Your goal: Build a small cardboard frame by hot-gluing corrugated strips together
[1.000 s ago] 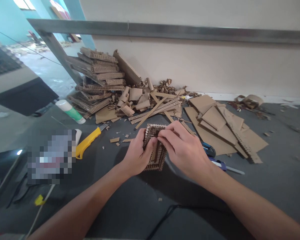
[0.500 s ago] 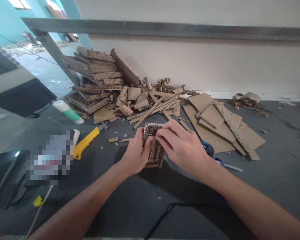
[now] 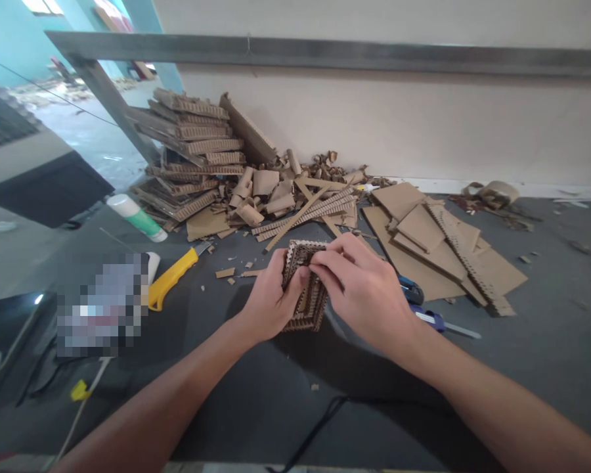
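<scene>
A small, open box of corrugated cardboard (image 3: 303, 324), with fluted edges showing along its walls, is held up over the dark table. Gripping its left side is my left hand (image 3: 268, 299), the thumb reaching into the opening. My right hand (image 3: 369, 286) is closed at the upper right wall, its fingertips bent over into the box close to my left thumb. Whether a loose strip sits between those fingertips is hidden. Partly behind my right wrist lie a blue-and-black tool (image 3: 410, 290) and a blue-handled tool with a metal shaft (image 3: 431, 320).
Left of my hands lie a yellow cutter (image 3: 175, 276), a white-green tube (image 3: 136, 217) and a blurred-out device (image 3: 106, 305). Stacked corrugated pieces (image 3: 197, 144) and scraps (image 3: 266, 190) are at the back. Flat cardboard sheets (image 3: 428, 243) lie right, a black cable (image 3: 320, 424) in front.
The view has shifted slightly, so the surroundings sit a little further right. Both hands keep nearly the same hold on the cardboard box, with the right fingers barely moved.
</scene>
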`<state>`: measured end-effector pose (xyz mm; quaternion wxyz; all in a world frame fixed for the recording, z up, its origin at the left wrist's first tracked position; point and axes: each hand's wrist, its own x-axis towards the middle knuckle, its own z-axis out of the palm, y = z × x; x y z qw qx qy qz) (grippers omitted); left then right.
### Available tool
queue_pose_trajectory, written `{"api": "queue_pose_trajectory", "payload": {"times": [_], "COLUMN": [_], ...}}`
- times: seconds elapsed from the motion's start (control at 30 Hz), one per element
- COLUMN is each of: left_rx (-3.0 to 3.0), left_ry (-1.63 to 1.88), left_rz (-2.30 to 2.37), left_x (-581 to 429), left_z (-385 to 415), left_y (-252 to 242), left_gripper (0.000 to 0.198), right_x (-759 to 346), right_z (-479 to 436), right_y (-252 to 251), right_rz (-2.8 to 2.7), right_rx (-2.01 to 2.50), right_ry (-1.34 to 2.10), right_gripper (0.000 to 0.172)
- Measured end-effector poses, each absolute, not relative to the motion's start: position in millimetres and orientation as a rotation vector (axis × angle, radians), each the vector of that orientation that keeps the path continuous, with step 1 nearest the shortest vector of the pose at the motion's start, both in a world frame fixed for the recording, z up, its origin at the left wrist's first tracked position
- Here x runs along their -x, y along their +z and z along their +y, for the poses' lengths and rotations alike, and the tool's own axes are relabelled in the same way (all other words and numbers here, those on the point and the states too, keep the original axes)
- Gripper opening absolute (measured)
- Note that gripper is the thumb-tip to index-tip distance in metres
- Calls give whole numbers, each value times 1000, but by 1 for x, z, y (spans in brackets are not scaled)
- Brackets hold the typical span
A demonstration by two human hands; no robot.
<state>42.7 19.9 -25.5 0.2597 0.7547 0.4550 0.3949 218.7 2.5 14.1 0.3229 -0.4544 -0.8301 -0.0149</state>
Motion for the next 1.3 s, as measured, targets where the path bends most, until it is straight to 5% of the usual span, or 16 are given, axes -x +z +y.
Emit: {"api": "queue_pose_trajectory", "payload": {"times": [0.27,0.47,0.77,1.0,1.3], "left_rx": [-1982,-1859,-1745,-1716,-1749], "left_ry": [1067,1133,1139,1060,960], "left_rz": [1232,1247,1125,1076,1052], "left_x": [-43,-41,-42,-43,-44], "left_z": [20,23,27,26,25], "left_y": [-22,-23,-20,-23,-27], "left_gripper": [17,26,45,39,33], "right_x": [-219,-227,-224,-224,-226], "right_z": [3,7,11,13,15], "right_y": [22,34,24,21,23], "right_rz": [-1862,-1766,-1681,-1683,-1853], "right_rx": [1202,1284,1364,1440,1459], "right_ry": [175,553,634,630,700], "right_gripper": [4,6,28,37,22]}}
